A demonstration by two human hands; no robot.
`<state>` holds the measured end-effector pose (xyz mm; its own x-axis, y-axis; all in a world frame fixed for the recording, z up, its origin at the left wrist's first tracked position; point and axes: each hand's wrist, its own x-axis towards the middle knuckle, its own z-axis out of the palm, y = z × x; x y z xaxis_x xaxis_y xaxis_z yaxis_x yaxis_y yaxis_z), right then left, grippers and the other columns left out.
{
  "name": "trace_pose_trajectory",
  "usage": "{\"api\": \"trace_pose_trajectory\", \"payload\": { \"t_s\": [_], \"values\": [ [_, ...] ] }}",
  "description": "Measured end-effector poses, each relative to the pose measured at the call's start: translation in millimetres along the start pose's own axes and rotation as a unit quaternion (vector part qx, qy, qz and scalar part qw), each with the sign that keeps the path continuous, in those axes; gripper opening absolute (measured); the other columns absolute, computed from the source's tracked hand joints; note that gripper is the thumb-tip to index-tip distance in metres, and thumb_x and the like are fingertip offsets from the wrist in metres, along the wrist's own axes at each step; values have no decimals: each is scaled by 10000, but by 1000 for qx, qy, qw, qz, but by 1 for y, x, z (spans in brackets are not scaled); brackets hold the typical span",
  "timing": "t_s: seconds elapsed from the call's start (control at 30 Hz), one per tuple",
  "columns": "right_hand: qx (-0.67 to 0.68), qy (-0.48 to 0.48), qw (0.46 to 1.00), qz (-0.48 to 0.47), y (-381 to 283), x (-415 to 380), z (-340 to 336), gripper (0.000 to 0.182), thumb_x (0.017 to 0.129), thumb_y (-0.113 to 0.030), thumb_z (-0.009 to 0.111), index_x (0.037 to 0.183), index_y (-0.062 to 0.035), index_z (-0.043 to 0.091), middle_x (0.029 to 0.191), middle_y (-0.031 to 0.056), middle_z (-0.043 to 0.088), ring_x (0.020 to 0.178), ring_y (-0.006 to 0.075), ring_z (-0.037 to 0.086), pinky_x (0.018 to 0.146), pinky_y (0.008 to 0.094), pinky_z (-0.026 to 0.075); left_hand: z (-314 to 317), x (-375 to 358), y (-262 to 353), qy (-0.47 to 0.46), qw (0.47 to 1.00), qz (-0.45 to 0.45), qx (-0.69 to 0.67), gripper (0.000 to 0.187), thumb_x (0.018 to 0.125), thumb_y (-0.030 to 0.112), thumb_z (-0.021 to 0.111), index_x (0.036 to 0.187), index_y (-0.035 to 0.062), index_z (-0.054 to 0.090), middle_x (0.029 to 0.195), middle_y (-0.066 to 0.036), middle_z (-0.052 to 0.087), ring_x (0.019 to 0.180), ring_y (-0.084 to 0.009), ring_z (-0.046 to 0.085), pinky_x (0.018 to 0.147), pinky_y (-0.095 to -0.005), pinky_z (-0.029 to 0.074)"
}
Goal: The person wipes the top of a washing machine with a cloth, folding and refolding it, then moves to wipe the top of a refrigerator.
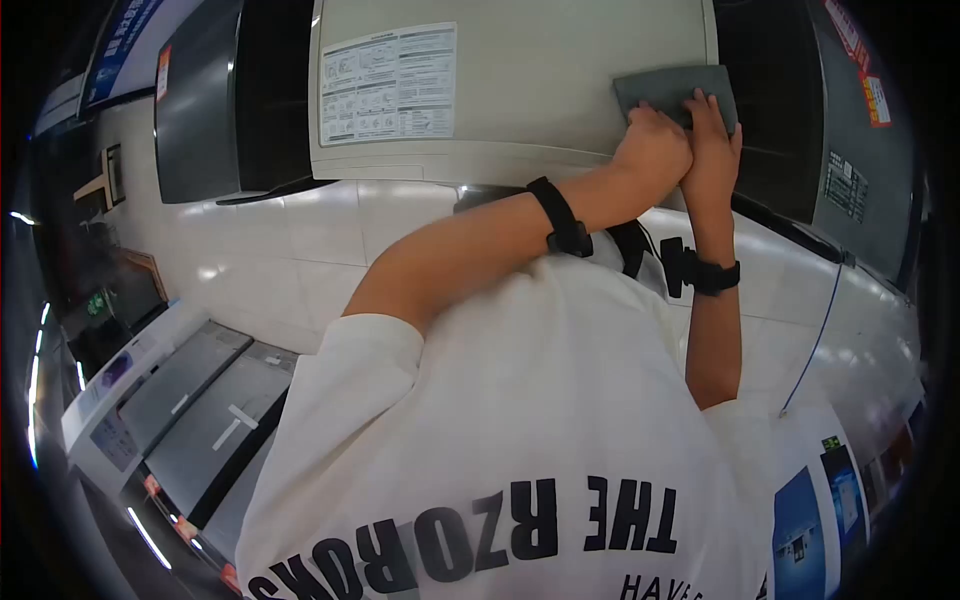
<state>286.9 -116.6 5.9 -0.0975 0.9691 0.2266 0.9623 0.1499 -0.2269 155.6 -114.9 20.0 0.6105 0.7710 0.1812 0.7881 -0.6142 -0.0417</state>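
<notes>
A folded grey cloth (660, 86) lies flat near the right edge of a beige appliance top (540, 70). My left hand (655, 150) reaches across to the cloth's near edge, its fingers curled in and closed on it; the palm side is hidden. Close beside it, touching or nearly so, my right hand (711, 135) rests with its fingers stretched out and slightly apart over the cloth. Black straps go round both wrists. A printed instruction sheet (388, 85) is stuck on the appliance to the left.
Dark appliances stand on both sides, one at left (195, 110) and one at right (868, 150). More grey units (205, 400) are at lower left. A blue cord (826, 325) hangs at right above the pale tiled floor (270, 235).
</notes>
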Motion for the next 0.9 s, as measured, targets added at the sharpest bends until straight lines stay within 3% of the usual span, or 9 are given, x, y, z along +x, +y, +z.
{"api": "trace_pose_trajectory", "payload": {
  "t_s": [0.1,0.2,0.3,0.47,0.5,0.53,0.7,0.73,0.9],
  "values": [
    [17,-41,999,27,-8,-3,-6,385,873,-226,679,1229,-87,630,1413,141,608,1388,290,510,1147,539,342,-10,-6,-11,-34,996,14,-76,221,714,180,726,852,7,726,732,-126,709,698,-263,661,621,-375,453],
    [4,-59,998,25,-28,0,2,359,871,-188,666,1210,-77,632,1324,150,653,1189,330,641,1044,493,454,-8,-20,-33,-54,989,3,-134,35,756,173,705,737,146,717,725,-45,717,681,-229,671,644,-370,450],
    [-52,-116,992,12,-54,10,-10,373,865,-182,664,1218,-72,615,1219,152,689,1020,347,696,877,477,540,-17,-28,-56,-86,977,-24,-192,40,768,166,706,776,151,743,733,-48,724,742,-233,705,667,-396,455],
    [-87,-214,969,-88,-109,28,-21,429,866,-209,656,1268,-107,545,1036,170,712,780,394,716,649,474,573,-54,-54,-94,-230,951,-17,-205,256,757,189,768,998,104,785,973,-81,749,947,-278,705,813,-535,469],
    [-100,-240,962,-88,-116,29,-21,450,869,-213,654,1292,-110,540,1023,178,712,783,393,718,652,471,574,-59,-64,-100,-248,945,-16,-215,280,757,194,774,1020,98,785,1012,-92,747,978,-291,700,831,-555,469],
    [-114,-263,954,-86,-128,32,-20,470,872,-217,652,1316,-113,535,1010,186,712,786,392,721,655,468,575,-63,-77,-108,-172,963,-38,-203,118,722,127,765,839,117,771,819,-68,739,854,-252,710,764,-440,460],
    [-184,-307,918,-168,-178,32,-21,648,890,-217,651,1510,-201,464,1035,229,719,869,382,736,742,459,575,-67,-112,-126,-217,955,-54,-197,173,734,135,746,897,93,783,910,-108,743,923,-291,682,783,-439,450],
    [-165,-261,923,-230,-181,26,-14,591,900,-200,639,1478,-235,517,1178,269,684,1048,400,699,896,484,536,-64,-122,-123,-199,963,-71,-169,180,736,141,739,901,86,787,923,-120,742,961,-308,672,786,-438,448],
    [-117,-263,920,-267,-224,7,-16,518,917,-201,604,1434,-209,572,1425,271,547,1287,388,576,1074,512,423,-81,-170,-162,-200,961,36,-189,179,747,183,715,875,91,801,970,-118,748,1119,-348,581,811,-441,462]
  ]
}}
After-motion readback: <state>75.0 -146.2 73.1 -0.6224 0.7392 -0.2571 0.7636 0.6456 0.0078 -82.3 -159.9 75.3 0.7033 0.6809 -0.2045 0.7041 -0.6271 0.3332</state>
